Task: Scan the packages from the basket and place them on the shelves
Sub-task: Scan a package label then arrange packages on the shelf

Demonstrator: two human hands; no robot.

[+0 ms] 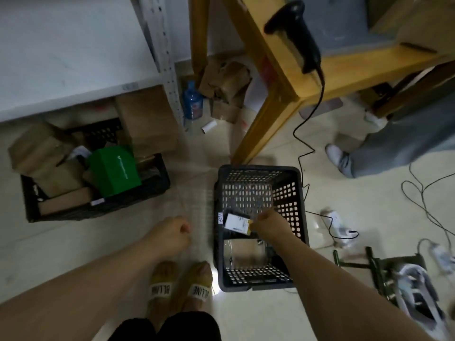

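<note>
**While the Right Hand Lifts a Package, the Left Hangs Clenched**

Where the view begins at the left, a white shelf [61, 57] stands over a black crate [98, 210] on the floor, crammed with brown cartons and one green box [114, 169]. Next comes the left hand [170, 232], curled into a fist with nothing in it, held above the pale tiles just left of the basket [258, 169]. That dark perforated basket sits on the floor before the person's sandalled feet. Over its middle, a small white package [236, 221] with a yellow edge is pinched by the fingers of the right hand [269, 226]. A second, brown package [246, 252] lies on the basket's bottom. Farther right and higher, a black scanner [295, 33] rests on the wooden desk [369, 64], its cord trailing to the floor.
</note>
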